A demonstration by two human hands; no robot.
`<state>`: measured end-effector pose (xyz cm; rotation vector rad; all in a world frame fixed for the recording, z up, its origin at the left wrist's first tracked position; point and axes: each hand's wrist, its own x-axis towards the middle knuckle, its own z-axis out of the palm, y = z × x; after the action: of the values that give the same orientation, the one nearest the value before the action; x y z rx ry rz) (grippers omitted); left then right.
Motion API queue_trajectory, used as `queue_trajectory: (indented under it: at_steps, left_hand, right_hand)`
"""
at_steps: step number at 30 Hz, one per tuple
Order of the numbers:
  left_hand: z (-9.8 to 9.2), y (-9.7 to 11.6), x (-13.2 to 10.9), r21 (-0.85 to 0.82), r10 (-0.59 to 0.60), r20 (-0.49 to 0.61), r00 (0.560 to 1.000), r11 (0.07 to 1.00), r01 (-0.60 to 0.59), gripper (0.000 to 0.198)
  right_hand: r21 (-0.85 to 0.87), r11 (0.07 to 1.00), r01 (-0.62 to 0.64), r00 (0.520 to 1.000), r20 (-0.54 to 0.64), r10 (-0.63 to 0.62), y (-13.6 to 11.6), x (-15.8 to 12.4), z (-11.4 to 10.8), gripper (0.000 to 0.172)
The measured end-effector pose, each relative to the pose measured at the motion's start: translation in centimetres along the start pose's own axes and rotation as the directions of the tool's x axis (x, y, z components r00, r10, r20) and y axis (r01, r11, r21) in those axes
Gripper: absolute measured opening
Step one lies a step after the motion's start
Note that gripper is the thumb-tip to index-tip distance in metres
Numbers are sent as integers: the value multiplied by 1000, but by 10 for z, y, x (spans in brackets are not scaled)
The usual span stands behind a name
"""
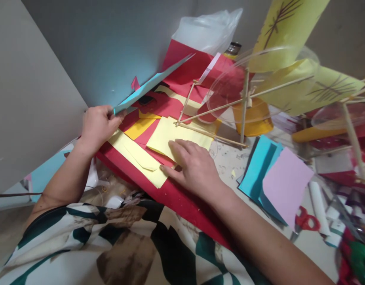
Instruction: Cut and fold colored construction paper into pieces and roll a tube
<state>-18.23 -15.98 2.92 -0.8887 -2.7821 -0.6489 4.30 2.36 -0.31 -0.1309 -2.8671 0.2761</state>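
My left hand [101, 123] is closed on the near end of a light blue sheet of paper [153, 85], which is raised at a slant above the pile. My right hand [194, 164] rests on a folded pale yellow paper [161, 136], its fingers stretched out and its thumb apart. Beside that thumb lie pale yellow paper strips [137, 158] on a large red sheet [170, 198]. An orange-yellow piece of paper [139, 128] shows between the yellow ones. Part of the folded paper is hidden under my right fingers.
A thin wooden stick frame [212, 138] with a clear plastic disc [230, 83] stands just beyond my right hand. To the right are blue paper [256, 170], lilac paper [286, 182] and red-handled scissors [307, 219]. A grey wall [111, 39] bounds the left side.
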Motion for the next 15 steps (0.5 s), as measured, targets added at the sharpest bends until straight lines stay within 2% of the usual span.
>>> queue_trajectory:
  at_steps: [3, 5, 7, 12, 15]
  left_hand:
    - [-1, 0, -7, 42, 7, 95, 995, 999, -11, 32]
    - [-3, 2, -13, -24, 99, 211, 972, 995, -96, 31]
    - [-5, 4, -21, -107, 165, 276, 947, 984, -140, 28]
    - [-13, 13, -43, -245, 302, 270, 914, 940, -238, 26]
    - [-15, 18, -52, -329, 414, 305, 858, 891, -313, 29]
  right_hand:
    - [-36, 999, 26, 999, 31, -25, -4, -1, -1, 53]
    - [-24, 999, 37, 999, 16, -36, -5, -1, -2, 47]
    - [-4, 999, 44, 999, -23, -44, -5, -1, -4, 40]
    - [3, 997, 77, 977, -198, -75, -1, -2, -3, 31]
    - [17, 998, 62, 963, -263, -55, 4, -2, -2, 30]
